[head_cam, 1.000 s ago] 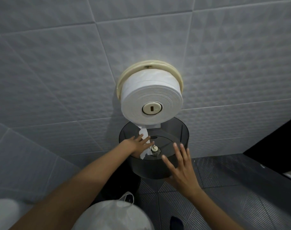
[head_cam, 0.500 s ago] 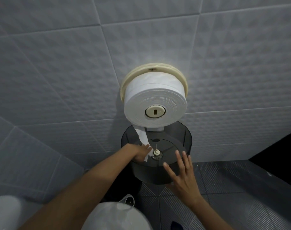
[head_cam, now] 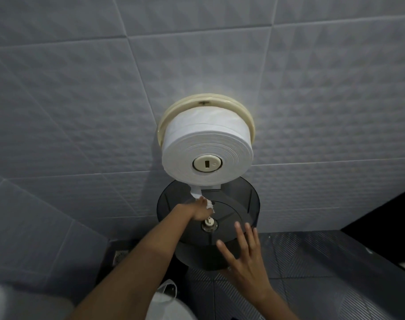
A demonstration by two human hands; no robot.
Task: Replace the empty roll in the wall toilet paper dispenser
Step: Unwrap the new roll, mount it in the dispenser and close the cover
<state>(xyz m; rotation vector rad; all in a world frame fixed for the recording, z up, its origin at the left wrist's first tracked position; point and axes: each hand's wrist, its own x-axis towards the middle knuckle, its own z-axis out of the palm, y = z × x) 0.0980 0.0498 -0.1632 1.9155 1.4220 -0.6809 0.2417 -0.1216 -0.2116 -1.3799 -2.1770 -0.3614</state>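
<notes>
The fingers of the left hand (head_cam: 200, 212) are closed around the crumpled end of the paper tail (head_cam: 196, 194), which hangs from the 7 o'clock edge of the one new roll (head_cam: 207, 150); the fingers of the right hand (head_cam: 245, 259) are spread wide and hold nothing, hovering at the 5 o'clock side of the hinged-down dark cover (head_cam: 233, 213). There is one dispenser: its cream backplate (head_cam: 205, 101) is fixed to the wall, the full white roll sits on a cream hub (head_cam: 207, 163), and the smoky cover hangs open at 6 o'clock below it, with a small metal lock (head_cam: 209, 224) in its middle. A white plastic bag (head_cam: 166, 306) shows at the lower edge. The wall (head_cam: 81, 88) is pale textured tile; the floor (head_cam: 323, 273) is dark ribbed tile.
</notes>
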